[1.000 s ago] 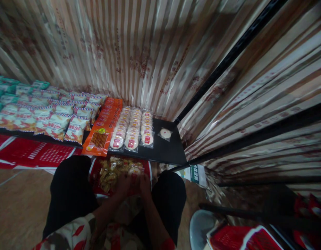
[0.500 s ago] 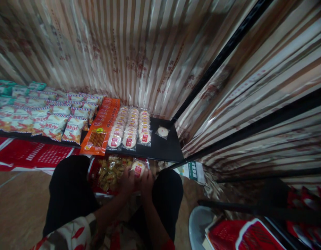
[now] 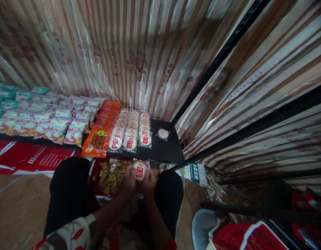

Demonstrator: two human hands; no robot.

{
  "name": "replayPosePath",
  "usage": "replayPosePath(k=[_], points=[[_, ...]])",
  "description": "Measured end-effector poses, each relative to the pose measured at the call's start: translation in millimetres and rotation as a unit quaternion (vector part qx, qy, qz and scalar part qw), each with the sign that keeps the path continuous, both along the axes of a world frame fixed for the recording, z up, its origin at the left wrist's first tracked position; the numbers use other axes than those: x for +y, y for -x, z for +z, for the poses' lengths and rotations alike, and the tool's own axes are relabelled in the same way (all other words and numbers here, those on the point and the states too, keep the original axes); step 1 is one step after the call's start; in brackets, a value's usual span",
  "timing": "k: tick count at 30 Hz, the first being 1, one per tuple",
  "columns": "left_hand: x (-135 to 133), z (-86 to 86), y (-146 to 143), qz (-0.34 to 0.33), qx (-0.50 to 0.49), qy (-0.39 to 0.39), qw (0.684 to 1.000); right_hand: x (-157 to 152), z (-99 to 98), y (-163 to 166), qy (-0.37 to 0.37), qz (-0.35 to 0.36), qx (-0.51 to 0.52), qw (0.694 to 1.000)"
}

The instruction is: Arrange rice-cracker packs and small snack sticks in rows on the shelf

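Note:
Between my knees, my left hand and my right hand pinch the two sides of a clear-wrapped round white cracker packet with a red label. Its label faces up. Just beyond lie overlapping rows of the same kind of cracker packets on a black shelf. One more round packet lies apart from them, at the shelf's right end. Below the shelf, beside my left hand, a red basket holds many small gold-wrapped pieces.
Left of the crackers lies an orange snack bag, then rows of white snack bags and teal packs. Black metal posts slant up at the right before a striped curtain. A grey basin stands on the floor.
My view has shifted slightly, so the shelf appears a little lower. The held packet now lies flatter to view with its label clearer; both hands still grip it.

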State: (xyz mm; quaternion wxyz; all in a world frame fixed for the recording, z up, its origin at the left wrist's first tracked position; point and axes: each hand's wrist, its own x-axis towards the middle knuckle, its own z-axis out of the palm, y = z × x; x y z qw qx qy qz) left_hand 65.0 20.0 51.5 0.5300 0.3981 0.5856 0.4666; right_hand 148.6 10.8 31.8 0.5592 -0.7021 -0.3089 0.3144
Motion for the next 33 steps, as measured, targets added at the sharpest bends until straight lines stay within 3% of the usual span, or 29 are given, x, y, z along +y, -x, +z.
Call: replayPosePath(k=[5,15,18,24,33], points=[[4.7,4.5,-0.9,0.004,-0.034,0.002,0.999,8.1,-4.4,-8.2,-0.005,-0.012,0.018,1.000],[14.4,5.6,-5.3,-0.006,-0.056,0.021,0.998,13.9,6.5,-16.5,0.011,-0.003,-0.043,0.999],[18.5,1.7,-5.0,-0.015,-0.009,0.007,1.000,15.1,5.9,-19.2,0.008,0.001,-0.060,0.998],[27.2,-1.0,-4.5,-0.006,0.176,-0.036,0.984,16.6,8.5,-21.7,0.010,0.012,-0.081,0.997],[34.3,11.8,-7.4,0.002,0.189,-0.030,0.981,23.5,10.0,-19.4,0.018,0.027,-0.056,0.998]])
